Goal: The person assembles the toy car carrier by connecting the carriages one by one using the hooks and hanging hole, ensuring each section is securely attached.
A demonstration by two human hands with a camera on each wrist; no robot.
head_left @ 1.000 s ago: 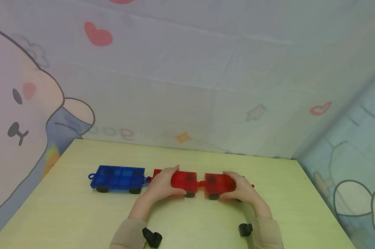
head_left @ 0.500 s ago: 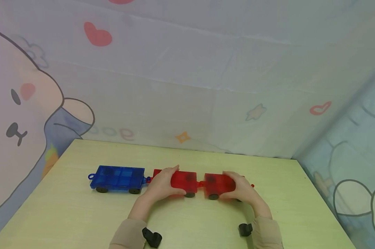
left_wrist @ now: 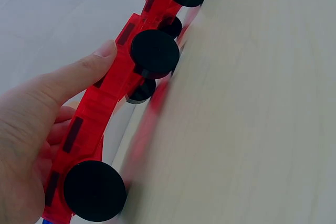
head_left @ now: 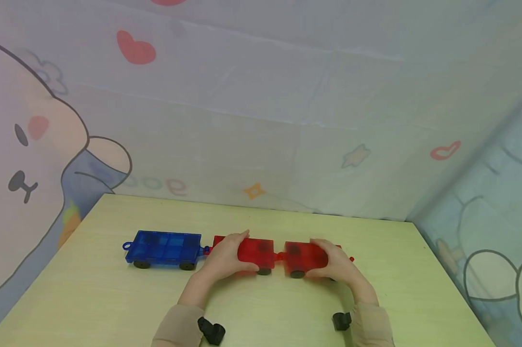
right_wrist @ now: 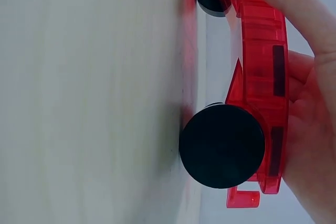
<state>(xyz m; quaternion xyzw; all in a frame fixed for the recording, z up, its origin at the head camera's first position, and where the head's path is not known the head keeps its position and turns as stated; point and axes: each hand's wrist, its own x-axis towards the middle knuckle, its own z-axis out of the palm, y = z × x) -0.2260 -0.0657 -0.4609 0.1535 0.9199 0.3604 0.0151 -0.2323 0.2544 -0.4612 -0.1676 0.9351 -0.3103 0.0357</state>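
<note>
Three see-through toy train cars on black wheels stand in a row on the table. The left hand (head_left: 227, 258) grips the middle red car (head_left: 261, 253) across its width, thumb on the near side. Around the right-hand red car (head_left: 304, 256) the right hand (head_left: 336, 262) is curled the same way. A red coupling (head_left: 280, 256) bridges the two red cars. At the left, the blue car (head_left: 165, 246) touches the middle car at its hitch. In the left wrist view the thumb presses the red car's side (left_wrist: 100, 100); the right wrist view shows a wheel (right_wrist: 222, 145) by the table surface.
The pale wooden table (head_left: 113, 299) ends at a hanging cloth backdrop (head_left: 261, 96) printed with hearts and cartoon animals. Both sleeves carry a small black device (head_left: 211, 331) near the wrist. A hitch ring (head_left: 127, 246) sticks out from the blue car's left end.
</note>
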